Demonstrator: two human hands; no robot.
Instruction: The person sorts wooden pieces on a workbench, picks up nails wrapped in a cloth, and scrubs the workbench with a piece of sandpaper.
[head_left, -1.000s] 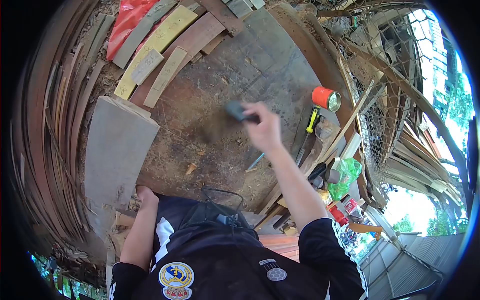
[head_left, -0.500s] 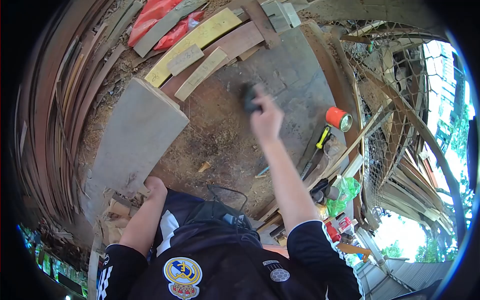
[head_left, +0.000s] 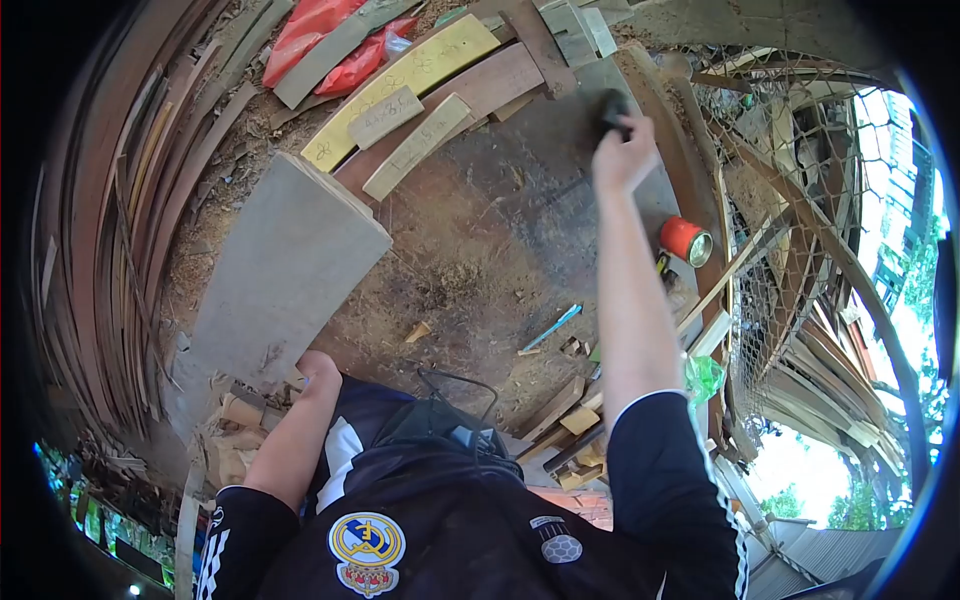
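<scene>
My right hand [head_left: 626, 158] is closed round a dark brush-like object [head_left: 611, 112], blurred by motion, at the far right part of the worn work surface [head_left: 470, 230]. Below that hand, near the surface's right side, an orange-red can [head_left: 685, 241] lies tipped on its side. My left hand [head_left: 318, 365] is at the near right edge of a large pale wooden board [head_left: 285, 250]; its fingers are hidden by the board. A small wood chip [head_left: 418, 331] and a light-blue stick-like thing [head_left: 552, 328] rest on the surface, amid sawdust.
Curved wood pieces, including a yellow one [head_left: 400, 85] with writing, lie along the back. Long wood strips [head_left: 130, 230] are stacked at left. Wire mesh [head_left: 800, 200] stands at right. A black cable [head_left: 465, 382] and a green plastic bag [head_left: 704, 378] are near me.
My right hand has moved right and away from me with the dark object. Its forearm now covers most of the yellow-handled tool. My left hand stays by the board.
</scene>
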